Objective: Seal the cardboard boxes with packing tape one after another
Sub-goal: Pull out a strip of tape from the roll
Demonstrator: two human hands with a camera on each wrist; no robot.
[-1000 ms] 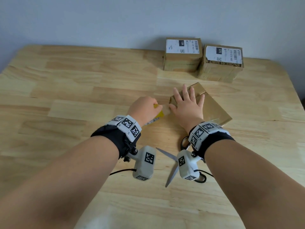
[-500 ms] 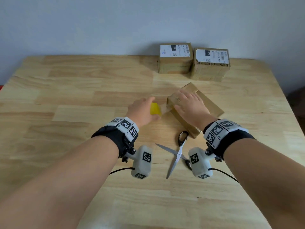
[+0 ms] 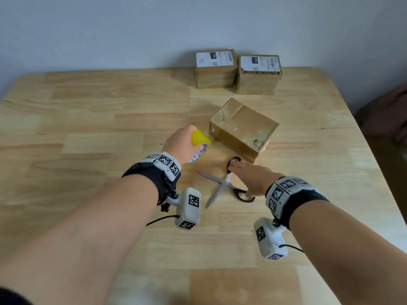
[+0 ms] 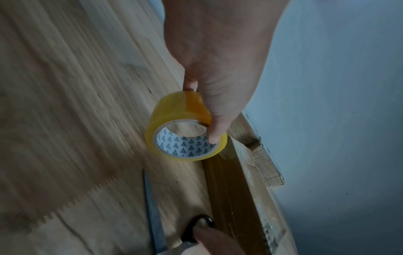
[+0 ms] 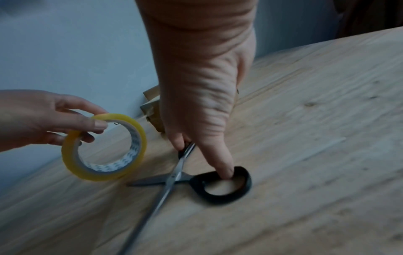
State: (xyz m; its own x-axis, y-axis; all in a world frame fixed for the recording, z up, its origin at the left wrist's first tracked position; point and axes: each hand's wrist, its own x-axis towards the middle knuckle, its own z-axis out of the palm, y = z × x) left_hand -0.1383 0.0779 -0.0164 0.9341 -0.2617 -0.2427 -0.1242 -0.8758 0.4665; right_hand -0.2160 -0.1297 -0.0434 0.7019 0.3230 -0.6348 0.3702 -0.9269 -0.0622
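A brown cardboard box (image 3: 244, 128) lies mid-table with glossy tape across its top and ends. My left hand (image 3: 182, 144) grips a yellow tape roll (image 3: 199, 143) just left of the box's near corner. In the left wrist view the tape roll (image 4: 185, 136) hangs above the table, and a taped strip shows on the box (image 4: 240, 198) side. Black-handled scissors (image 3: 220, 188) lie spread open in front of the box. My right hand (image 3: 251, 177) rests on them: in the right wrist view the thumb tip sits in one loop of the scissors (image 5: 174, 176), a finger on the other.
Two labelled cardboard boxes (image 3: 217, 69) (image 3: 258, 74) stand side by side at the back, against the wall. The wooden table (image 3: 88, 133) has its right edge close to the taped box. A dark object (image 3: 387, 119) sits beyond that edge.
My right hand has left the top of the box and come back and down onto the scissors. The left hand keeps the roll and has drawn it slightly away from the box corner.
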